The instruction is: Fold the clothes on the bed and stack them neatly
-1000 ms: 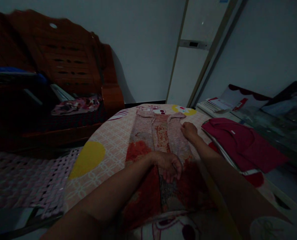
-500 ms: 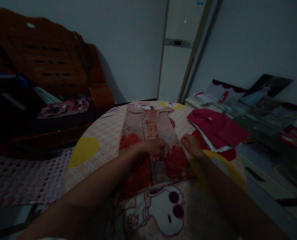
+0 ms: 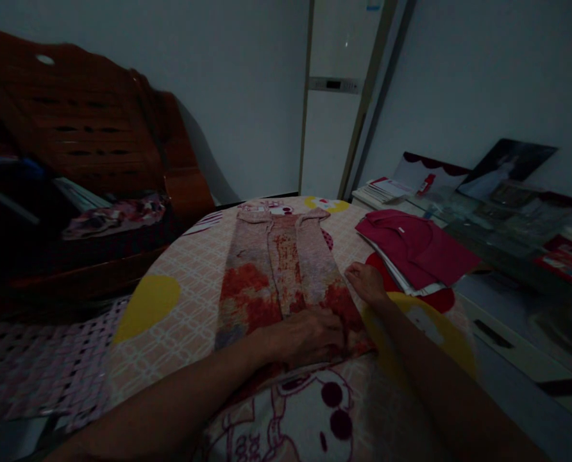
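Observation:
A beige-grey and rust-red patterned top (image 3: 247,282) lies on the round table, its side panels folded inward over a middle strip. My left hand (image 3: 310,337) rests on its lower part near the hem, palm down, fingers stretched across the fabric. At the top's right edge is my right hand (image 3: 367,282), with its fingers curled closed; whether they pinch the fabric edge is hard to see in the dim light. A folded magenta garment (image 3: 415,247) sits on other folded cloth to the right of that hand.
A cartoon-print tablecloth (image 3: 170,321) covers the table. On the left stand a carved wooden bench (image 3: 93,135) with cloth on it and a woven pink-white seat (image 3: 50,359). A glass-topped cabinet (image 3: 488,237) with papers and boxes borders the right side.
My left hand has moved down the top toward the hem, and its fingers have spread from a curled shape. My right hand stays at the right edge. The view has shifted slightly.

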The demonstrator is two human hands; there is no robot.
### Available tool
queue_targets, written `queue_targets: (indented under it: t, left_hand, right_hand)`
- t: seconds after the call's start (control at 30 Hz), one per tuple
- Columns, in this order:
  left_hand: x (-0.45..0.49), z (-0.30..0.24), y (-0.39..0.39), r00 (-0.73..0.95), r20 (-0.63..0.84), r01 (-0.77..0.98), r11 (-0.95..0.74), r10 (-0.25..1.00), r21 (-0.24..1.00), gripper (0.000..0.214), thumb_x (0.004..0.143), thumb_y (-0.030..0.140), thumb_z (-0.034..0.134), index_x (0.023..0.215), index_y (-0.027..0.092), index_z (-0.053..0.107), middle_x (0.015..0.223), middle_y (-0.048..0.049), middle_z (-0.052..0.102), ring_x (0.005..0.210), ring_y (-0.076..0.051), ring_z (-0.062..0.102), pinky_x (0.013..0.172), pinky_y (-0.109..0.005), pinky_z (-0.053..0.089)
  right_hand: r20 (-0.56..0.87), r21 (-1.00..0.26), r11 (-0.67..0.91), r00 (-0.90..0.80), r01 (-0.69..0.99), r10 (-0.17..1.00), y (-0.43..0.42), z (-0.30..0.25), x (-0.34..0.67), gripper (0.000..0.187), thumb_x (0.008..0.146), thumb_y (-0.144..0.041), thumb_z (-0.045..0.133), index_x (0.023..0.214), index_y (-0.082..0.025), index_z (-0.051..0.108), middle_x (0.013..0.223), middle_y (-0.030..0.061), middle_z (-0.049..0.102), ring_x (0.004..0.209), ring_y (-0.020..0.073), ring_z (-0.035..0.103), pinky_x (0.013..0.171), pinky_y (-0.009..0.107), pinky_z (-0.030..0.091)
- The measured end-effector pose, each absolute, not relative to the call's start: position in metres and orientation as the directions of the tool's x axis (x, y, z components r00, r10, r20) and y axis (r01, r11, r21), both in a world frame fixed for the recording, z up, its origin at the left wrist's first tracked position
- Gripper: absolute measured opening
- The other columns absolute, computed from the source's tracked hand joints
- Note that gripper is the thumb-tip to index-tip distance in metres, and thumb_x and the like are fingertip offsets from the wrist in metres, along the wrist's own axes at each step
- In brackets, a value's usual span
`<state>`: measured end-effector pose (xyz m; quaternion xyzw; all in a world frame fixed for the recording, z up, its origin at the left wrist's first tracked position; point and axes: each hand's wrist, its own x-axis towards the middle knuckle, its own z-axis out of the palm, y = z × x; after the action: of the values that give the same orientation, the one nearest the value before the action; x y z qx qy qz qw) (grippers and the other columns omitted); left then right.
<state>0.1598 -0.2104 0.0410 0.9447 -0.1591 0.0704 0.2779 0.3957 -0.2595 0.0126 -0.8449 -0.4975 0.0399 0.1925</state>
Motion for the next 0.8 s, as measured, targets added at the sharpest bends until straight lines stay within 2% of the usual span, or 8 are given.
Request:
queue_targets:
  t: [0.07, 0.2, 0.33, 0.47, 0.53, 0.67, 0.8]
  left_hand:
    - [0.16, 0.042, -0.209, 0.939, 0.227, -0.341, -0.767, -0.257, 0.544, 0.013, 0.094, 0.018, 0.054, 0.093, 0.018, 0.067, 0.097, -0.007, 0.069, 0.093, -0.017, 0.062, 0.089, -0.027, 0.046]
    - [0.158, 0.043, -0.202, 0.939, 0.223, -0.344, -0.677, -0.263, 0.65, 0.013, 0.094, 0.019, 0.056, 0.093, 0.017, 0.069, 0.094, -0.0077, 0.071, 0.091, -0.016, 0.064, 0.087, -0.025, 0.047]
    - [0.157, 0.039, -0.199, 0.946, 0.184, -0.318, -0.666, -0.266, 0.675, 0.01, 0.088, 0.013, 0.063, 0.09, 0.018, 0.071, 0.09, -0.0048, 0.071, 0.088, -0.015, 0.065, 0.085, -0.024, 0.047]
    - [0.157, 0.036, -0.202, 0.94, 0.18, -0.328, -0.628, -0.289, 0.706, 0.013, 0.085, 0.01, 0.062, 0.088, 0.018, 0.072, 0.093, -0.0045, 0.073, 0.089, -0.015, 0.065, 0.086, -0.023, 0.047]
    - [0.157, 0.035, -0.203, 0.945, 0.167, -0.313, -0.629, -0.281, 0.712, 0.014, 0.084, 0.009, 0.062, 0.088, 0.019, 0.072, 0.093, -0.0037, 0.073, 0.088, -0.015, 0.065, 0.084, -0.023, 0.047]
    - [0.157, 0.034, -0.202, 0.949, 0.142, -0.297, -0.645, -0.282, 0.704, 0.012, 0.08, 0.011, 0.065, 0.086, 0.02, 0.071, 0.091, -0.002, 0.072, 0.083, -0.015, 0.065, 0.079, -0.023, 0.047]
    - [0.159, 0.031, -0.201, 0.941, 0.14, -0.313, -0.636, -0.308, 0.706, 0.01, 0.08, 0.012, 0.067, 0.085, 0.019, 0.071, 0.09, -0.0016, 0.072, 0.082, -0.014, 0.065, 0.077, -0.022, 0.047]
  right_hand:
    - [0.118, -0.367, -0.426, 0.495, 0.827, 0.861, -0.259, 0.013, 0.396, 0.022, 0.089, -0.03, 0.054, 0.089, -0.019, 0.073, 0.083, 0.0047, 0.073, 0.075, 0.0166, 0.064, 0.065, 0.024, 0.039]
    - [0.122, -0.383, -0.406, 0.481, 0.83, 0.868, -0.26, 0.012, 0.397, 0.02, 0.088, -0.029, 0.055, 0.088, -0.019, 0.072, 0.083, 0.0042, 0.073, 0.076, 0.0164, 0.064, 0.066, 0.024, 0.039]
    - [0.183, -0.349, -0.394, 0.474, 0.85, 0.861, -0.262, 0.008, 0.392, 0.02, 0.09, -0.029, 0.053, 0.089, -0.019, 0.071, 0.082, 0.0049, 0.072, 0.077, 0.0178, 0.064, 0.067, 0.025, 0.04]
    - [0.375, -0.225, -0.197, 0.271, 0.954, 0.886, -0.263, 0.007, 0.375, 0.024, 0.095, -0.025, 0.045, 0.098, -0.018, 0.068, 0.099, 0.0093, 0.07, 0.091, 0.0193, 0.063, 0.079, 0.027, 0.042]
    - [0.379, -0.143, -0.122, 0.168, 0.982, 0.91, -0.262, 0.008, 0.366, 0.024, 0.095, -0.021, 0.044, 0.098, -0.019, 0.067, 0.103, 0.0101, 0.068, 0.096, 0.02, 0.06, 0.083, 0.027, 0.042]
    - [0.253, 0.007, -0.2, 0.192, 0.98, 0.948, -0.26, 0.012, 0.357, 0.02, 0.091, -0.016, 0.047, 0.09, -0.018, 0.066, 0.096, 0.0111, 0.066, 0.094, 0.0228, 0.059, 0.079, 0.029, 0.041]
    - [0.246, -0.017, -0.345, 0.338, 0.938, 0.908, -0.26, 0.011, 0.36, 0.02, 0.095, -0.021, 0.046, 0.093, -0.017, 0.065, 0.093, 0.01, 0.069, 0.088, 0.0213, 0.063, 0.074, 0.029, 0.041]
